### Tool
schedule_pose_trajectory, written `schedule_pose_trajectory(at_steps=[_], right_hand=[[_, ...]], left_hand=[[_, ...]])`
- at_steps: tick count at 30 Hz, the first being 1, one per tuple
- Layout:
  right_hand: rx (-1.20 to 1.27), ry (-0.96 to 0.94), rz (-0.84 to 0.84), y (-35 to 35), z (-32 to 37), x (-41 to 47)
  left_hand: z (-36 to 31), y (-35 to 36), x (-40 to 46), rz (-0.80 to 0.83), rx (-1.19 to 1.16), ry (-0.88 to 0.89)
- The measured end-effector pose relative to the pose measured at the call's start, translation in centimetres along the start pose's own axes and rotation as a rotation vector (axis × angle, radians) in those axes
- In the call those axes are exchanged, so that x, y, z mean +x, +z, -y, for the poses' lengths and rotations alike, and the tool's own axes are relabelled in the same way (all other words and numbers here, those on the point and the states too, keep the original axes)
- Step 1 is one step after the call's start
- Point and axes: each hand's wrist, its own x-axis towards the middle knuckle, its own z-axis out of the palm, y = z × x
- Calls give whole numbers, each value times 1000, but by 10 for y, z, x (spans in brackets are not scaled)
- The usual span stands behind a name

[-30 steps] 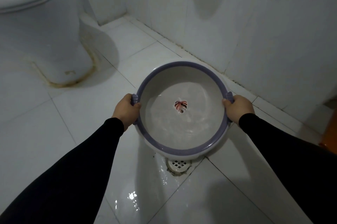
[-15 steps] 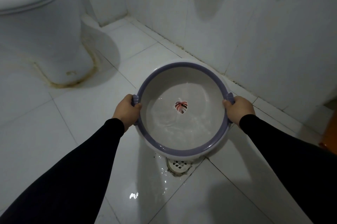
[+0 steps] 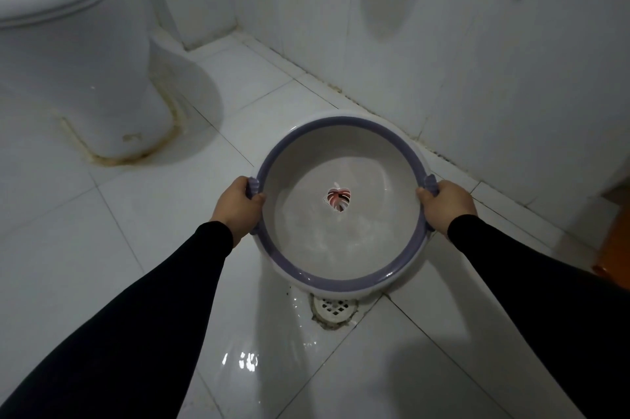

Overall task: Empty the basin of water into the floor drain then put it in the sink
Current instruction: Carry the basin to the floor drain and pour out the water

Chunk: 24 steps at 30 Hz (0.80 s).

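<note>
A round white basin (image 3: 308, 146) with a purple rim and a leaf print on its bottom is held over the tiled floor. Water lies in its near half, and the basin tilts toward me. My left hand (image 3: 238, 207) grips the left handle and my right hand (image 3: 445, 205) grips the right handle. The round white floor drain (image 3: 335, 308) sits just under the basin's near edge, partly hidden by it. The floor around the drain is wet and shiny. No sink is in view.
A white toilet (image 3: 78, 53) stands at the upper left with a stained base. A white tiled wall (image 3: 477, 43) runs close behind the basin. An orange object (image 3: 613, 248) shows at the right edge.
The basin has tipped a little more toward me and its water has gathered at the near side. The wet patch on the floor by the drain has shifted slightly.
</note>
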Motion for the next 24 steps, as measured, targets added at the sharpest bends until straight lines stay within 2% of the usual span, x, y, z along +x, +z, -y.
schedule_pose_trajectory(at_steps=[24], right_hand=[[16,-13,-11,-1,0,-2]], left_hand=[[-4,-3,-5,-17,-18,25]])
